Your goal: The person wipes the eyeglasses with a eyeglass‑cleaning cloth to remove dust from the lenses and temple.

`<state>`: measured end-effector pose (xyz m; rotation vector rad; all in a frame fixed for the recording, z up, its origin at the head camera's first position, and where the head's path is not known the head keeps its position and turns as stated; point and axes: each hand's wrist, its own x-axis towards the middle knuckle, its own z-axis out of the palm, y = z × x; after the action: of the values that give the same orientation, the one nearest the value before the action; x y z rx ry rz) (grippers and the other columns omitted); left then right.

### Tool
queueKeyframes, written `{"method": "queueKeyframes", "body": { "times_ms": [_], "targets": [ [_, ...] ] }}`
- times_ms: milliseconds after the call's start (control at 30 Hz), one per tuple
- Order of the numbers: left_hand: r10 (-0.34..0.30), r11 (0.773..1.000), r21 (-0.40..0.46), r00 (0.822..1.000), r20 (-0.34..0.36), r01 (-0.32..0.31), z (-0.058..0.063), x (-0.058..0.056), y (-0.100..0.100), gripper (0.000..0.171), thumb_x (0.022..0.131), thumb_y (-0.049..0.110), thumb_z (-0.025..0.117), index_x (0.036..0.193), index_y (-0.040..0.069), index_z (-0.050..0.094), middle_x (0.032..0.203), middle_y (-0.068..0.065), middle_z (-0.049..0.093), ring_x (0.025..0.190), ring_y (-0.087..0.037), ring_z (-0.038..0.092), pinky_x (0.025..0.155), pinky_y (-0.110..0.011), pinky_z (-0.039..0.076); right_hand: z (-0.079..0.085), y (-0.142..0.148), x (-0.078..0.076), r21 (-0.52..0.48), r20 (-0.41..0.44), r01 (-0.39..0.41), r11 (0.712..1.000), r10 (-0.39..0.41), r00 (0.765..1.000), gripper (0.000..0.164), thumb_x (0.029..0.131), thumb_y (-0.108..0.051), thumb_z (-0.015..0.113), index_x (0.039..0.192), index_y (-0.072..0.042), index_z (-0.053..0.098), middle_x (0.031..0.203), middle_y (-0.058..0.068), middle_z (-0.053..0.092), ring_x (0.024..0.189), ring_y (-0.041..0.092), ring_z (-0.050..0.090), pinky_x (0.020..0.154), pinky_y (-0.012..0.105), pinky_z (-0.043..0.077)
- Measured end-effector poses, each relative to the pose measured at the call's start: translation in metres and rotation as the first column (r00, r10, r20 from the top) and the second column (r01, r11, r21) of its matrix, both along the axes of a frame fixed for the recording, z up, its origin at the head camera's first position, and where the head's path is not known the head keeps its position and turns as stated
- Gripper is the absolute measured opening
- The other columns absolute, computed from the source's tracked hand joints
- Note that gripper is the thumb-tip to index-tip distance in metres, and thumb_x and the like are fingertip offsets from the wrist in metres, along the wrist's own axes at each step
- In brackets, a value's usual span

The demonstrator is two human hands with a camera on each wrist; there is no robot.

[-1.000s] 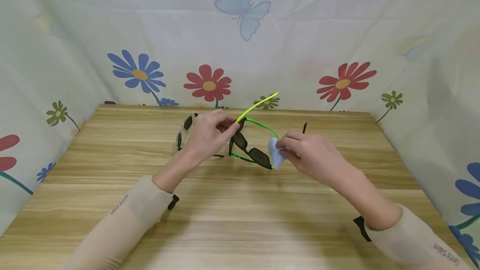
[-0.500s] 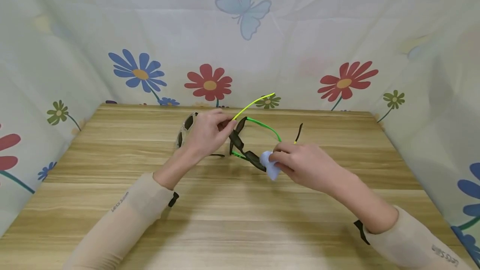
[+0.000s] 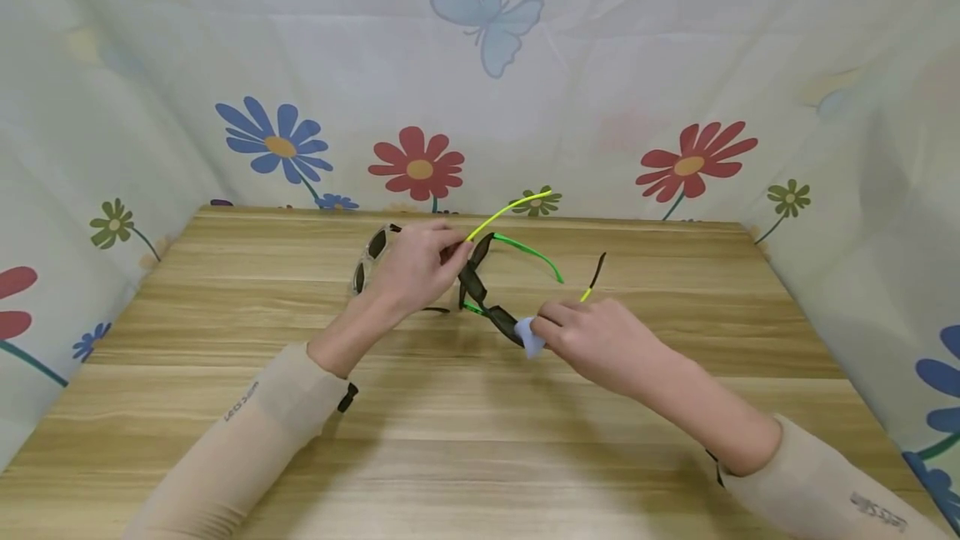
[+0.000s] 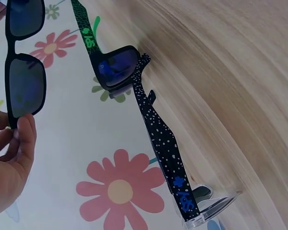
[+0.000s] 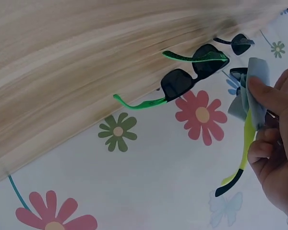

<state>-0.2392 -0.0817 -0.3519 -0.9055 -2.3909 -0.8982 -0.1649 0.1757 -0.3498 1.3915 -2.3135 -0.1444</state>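
My left hand grips one corner of black-framed sunglasses with yellow arms, near the hinge, and holds them raised. The arms stand unfolded; one is yellow with a black tip. My right hand pinches a light-blue cloth folded over the far end of the frame. In the right wrist view, the thumb presses the cloth and fingers curl beside the yellow arm. The left wrist view shows the two dark lenses above the left fingers.
Sunglasses with green arms lie unfolded on the wooden table, behind the held pair. To their left rest clear-framed sunglasses, whose arm is black with white speckles. A flower-printed curtain rises along the table's back and sides.
My right hand and the cloth have moved left and toward me along the held sunglasses, whose lenses have tilted. The left hand has shifted only slightly; the other two pairs have stayed put.
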Motion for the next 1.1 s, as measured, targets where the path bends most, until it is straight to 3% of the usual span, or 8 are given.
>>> {"method": "queueKeyframes", "body": {
  "times_ms": [167, 300, 500, 667, 733, 833, 967, 1100],
  "targets": [
    [0.014, 0.999, 0.046, 1.000, 0.027, -0.015, -0.001, -0.002, -0.001, 0.016, 0.092, 0.015, 0.065, 0.098, 0.004, 0.075, 0.075, 0.001, 0.060, 0.061, -0.008, 0.053, 0.052, -0.023, 0.046, -0.003, 0.000, 0.000, 0.049, -0.016, -0.001, 0.999, 0.002, 1.000, 0.027, 0.077, -0.002, 0.078, 0.102, -0.008, 0.069, 0.088, 0.003, 0.061, 0.070, 0.016, 0.063, 0.044, 0.027, 0.045],
    [0.024, 0.998, 0.064, 0.998, 0.053, -0.028, -0.002, -0.004, -0.002, 0.016, 0.092, 0.017, 0.067, 0.097, 0.005, 0.075, 0.078, 0.001, 0.063, 0.064, -0.007, 0.056, 0.057, -0.022, 0.049, -0.005, -0.001, 0.001, 0.059, -0.023, -0.024, 0.998, 0.026, 0.999, 0.023, 0.079, -0.003, 0.078, 0.100, -0.008, 0.069, 0.085, 0.001, 0.058, 0.068, 0.013, 0.057, 0.043, 0.024, 0.040],
    [0.058, 0.998, 0.018, 0.995, 0.086, -0.060, -0.003, -0.002, -0.003, 0.018, 0.092, 0.021, 0.067, 0.102, 0.007, 0.073, 0.086, 0.001, 0.060, 0.069, -0.008, 0.058, 0.061, -0.023, 0.049, -0.005, -0.003, 0.001, 0.046, -0.011, -0.053, 0.998, 0.053, 0.999, 0.020, 0.080, -0.003, 0.077, 0.095, -0.008, 0.066, 0.081, -0.002, 0.055, 0.067, 0.010, 0.050, 0.042, 0.022, 0.035],
    [0.078, 0.997, -0.028, 0.996, 0.034, -0.077, -0.001, 0.004, -0.002, 0.022, 0.092, 0.022, 0.066, 0.110, 0.011, 0.069, 0.093, 0.000, 0.056, 0.070, -0.011, 0.054, 0.058, -0.024, 0.046, -0.005, -0.002, 0.001, 0.025, 0.015, -0.065, 0.998, 0.064, 0.998, 0.024, 0.079, 0.000, 0.076, 0.100, -0.005, 0.067, 0.086, 0.000, 0.058, 0.070, 0.011, 0.057, 0.044, 0.024, 0.041],
    [0.055, 0.997, -0.062, 0.998, 0.006, -0.055, 0.002, 0.007, -0.002, 0.018, 0.093, 0.020, 0.064, 0.108, 0.013, 0.069, 0.088, 0.003, 0.056, 0.068, -0.011, 0.053, 0.054, -0.024, 0.043, -0.006, 0.000, 0.000, 0.005, 0.035, -0.064, 0.998, 0.064, 0.997, 0.025, 0.078, 0.001, 0.077, 0.102, -0.004, 0.068, 0.089, 0.001, 0.060, 0.072, 0.012, 0.060, 0.047, 0.025, 0.044],
    [-0.034, 0.988, -0.151, 0.999, 0.020, 0.037, 0.006, 0.013, -0.001, 0.015, 0.093, 0.015, 0.061, 0.106, 0.013, 0.068, 0.080, 0.008, 0.057, 0.060, -0.008, 0.050, 0.050, -0.024, 0.041, -0.006, 0.002, -0.002, -0.039, 0.073, -0.060, 0.997, 0.062, 0.995, 0.027, 0.078, 0.003, 0.076, 0.102, -0.004, 0.068, 0.091, 0.001, 0.061, 0.074, 0.011, 0.063, 0.049, 0.025, 0.047],
    [-0.147, 0.936, -0.311, 0.986, 0.078, 0.164, 0.005, 0.017, 0.000, 0.021, 0.092, 0.010, 0.057, 0.111, 0.014, 0.066, 0.076, 0.010, 0.058, 0.060, -0.005, 0.049, 0.052, -0.022, 0.042, -0.007, 0.005, -0.004, -0.095, 0.109, -0.057, 0.994, 0.067, 0.992, 0.026, 0.079, 0.004, 0.075, 0.102, -0.004, 0.069, 0.092, 0.001, 0.062, 0.076, 0.012, 0.064, 0.051, 0.025, 0.049],
    [-0.184, 0.897, -0.398, 0.981, 0.057, 0.192, 0.001, 0.019, 0.001, 0.027, 0.092, 0.010, 0.059, 0.118, 0.015, 0.064, 0.081, 0.007, 0.061, 0.064, -0.004, 0.052, 0.055, -0.020, 0.043, -0.008, 0.004, -0.005, -0.132, 0.119, -0.075, 0.988, 0.091, 0.989, 0.026, 0.078, 0.004, 0.076, 0.103, -0.003, 0.069, 0.093, 0.002, 0.063, 0.078, 0.014, 0.066, 0.054, 0.026, 0.051]
  ]
}}
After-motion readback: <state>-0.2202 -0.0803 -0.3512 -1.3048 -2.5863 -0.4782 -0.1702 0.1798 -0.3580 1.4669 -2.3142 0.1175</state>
